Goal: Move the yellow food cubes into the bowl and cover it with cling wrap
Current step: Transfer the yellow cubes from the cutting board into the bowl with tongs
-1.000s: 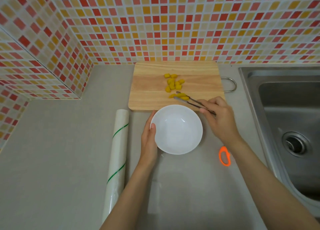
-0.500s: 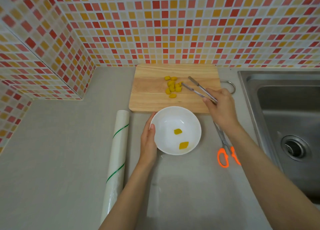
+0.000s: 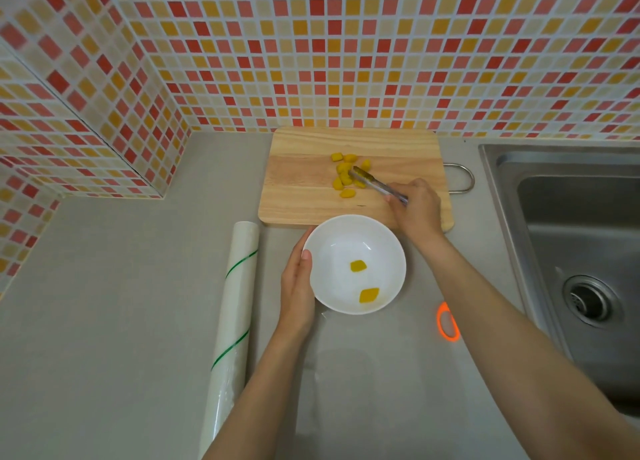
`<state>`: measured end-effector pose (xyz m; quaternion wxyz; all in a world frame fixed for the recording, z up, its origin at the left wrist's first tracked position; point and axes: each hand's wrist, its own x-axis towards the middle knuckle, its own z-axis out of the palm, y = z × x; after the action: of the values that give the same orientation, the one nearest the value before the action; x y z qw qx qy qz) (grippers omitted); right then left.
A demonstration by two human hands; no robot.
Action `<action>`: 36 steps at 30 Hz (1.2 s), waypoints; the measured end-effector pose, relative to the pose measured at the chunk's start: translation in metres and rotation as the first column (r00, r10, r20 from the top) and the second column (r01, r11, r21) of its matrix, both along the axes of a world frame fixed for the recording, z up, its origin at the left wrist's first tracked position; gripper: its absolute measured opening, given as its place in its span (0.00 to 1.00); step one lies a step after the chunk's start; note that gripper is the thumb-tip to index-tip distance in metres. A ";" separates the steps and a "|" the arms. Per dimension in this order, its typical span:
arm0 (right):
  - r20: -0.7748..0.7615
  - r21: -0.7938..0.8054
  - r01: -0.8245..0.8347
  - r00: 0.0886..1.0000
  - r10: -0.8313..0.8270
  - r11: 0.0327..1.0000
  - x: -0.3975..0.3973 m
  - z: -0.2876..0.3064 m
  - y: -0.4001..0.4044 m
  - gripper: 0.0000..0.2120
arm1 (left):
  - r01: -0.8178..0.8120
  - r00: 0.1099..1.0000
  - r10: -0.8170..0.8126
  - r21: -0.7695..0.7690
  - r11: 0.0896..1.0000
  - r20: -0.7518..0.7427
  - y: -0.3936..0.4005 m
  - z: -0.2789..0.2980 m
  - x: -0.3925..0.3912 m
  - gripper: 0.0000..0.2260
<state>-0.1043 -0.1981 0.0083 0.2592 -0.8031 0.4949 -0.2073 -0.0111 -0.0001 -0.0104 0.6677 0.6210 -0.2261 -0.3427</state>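
Pinching metal tongs (image 3: 377, 184) in my right hand (image 3: 417, 210), tips among yellow food cubes (image 3: 344, 178) at wooden board (image 3: 301, 189) centre; left hand (image 3: 296, 286) cups round white bowl (image 3: 332, 276).

A pale grey counter (image 3: 104, 321) runs to a wall (image 3: 346, 61) of small red, orange and cream mosaic tiles beyond the right hand (image 3: 420, 214). Right of that hand sits a steel sink (image 3: 571, 224) with a round drain (image 3: 590, 300).

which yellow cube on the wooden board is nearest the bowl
The lone yellow food cube, set apart nearer the camera; the other cubes cluster farther back.
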 end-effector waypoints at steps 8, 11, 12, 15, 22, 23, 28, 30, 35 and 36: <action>0.212 -0.045 -0.037 0.976 0.046 0.998 -0.034 0.034 0.040 0.12 | -0.006 1.000 0.006 0.005 1.000 -0.015 0.001 0.002 -0.001 0.16; 0.246 -0.040 -0.141 0.958 0.147 0.989 -0.054 0.045 0.067 0.12 | -0.005 1.000 0.005 0.005 1.000 -0.021 0.000 0.002 -0.001 0.16; 0.224 -0.018 -0.192 0.956 0.192 0.981 -0.060 0.046 0.074 0.12 | -0.003 1.000 0.003 0.004 1.000 -0.019 0.000 0.003 -0.001 0.15; 0.134 0.079 -0.292 0.951 0.280 0.953 -0.071 0.050 0.082 0.16 | 0.003 1.000 -0.003 0.000 1.000 -0.023 0.001 0.002 -0.001 0.17; 0.159 -0.038 -0.118 0.980 0.123 0.992 -0.061 0.054 0.048 0.17 | -0.001 0.999 0.001 0.005 1.000 -0.032 0.000 0.002 0.000 0.15; 0.111 -0.037 -0.085 0.990 0.088 0.996 -0.057 0.049 0.039 0.17 | -0.002 0.999 0.002 0.004 1.000 -0.034 0.000 0.002 0.000 0.15; -0.191 0.052 -0.108 0.975 0.116 0.993 -0.038 0.015 0.016 0.16 | -0.007 0.999 0.008 0.009 1.000 -0.037 0.000 0.000 0.000 0.16; -0.160 0.032 -0.116 0.980 0.119 0.993 -0.033 0.008 0.017 0.13 | -0.011 0.999 0.012 0.011 1.000 -0.034 0.000 0.000 0.000 0.16; -0.058 -0.035 -0.103 0.993 0.101 0.994 -0.034 0.015 0.023 0.12 | -0.012 0.999 0.013 0.014 1.000 -0.039 0.000 0.000 -0.001 0.16; -0.009 -0.046 -0.096 0.995 0.095 0.994 -0.035 0.019 0.026 0.12 | -0.012 0.999 0.012 0.017 1.000 -0.036 0.000 0.000 0.000 0.16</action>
<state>-0.1397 -0.1719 0.0277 0.2485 -0.8323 0.4520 -0.2031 -0.0115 -0.0001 -0.0107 0.6685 0.6217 -0.2076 -0.3515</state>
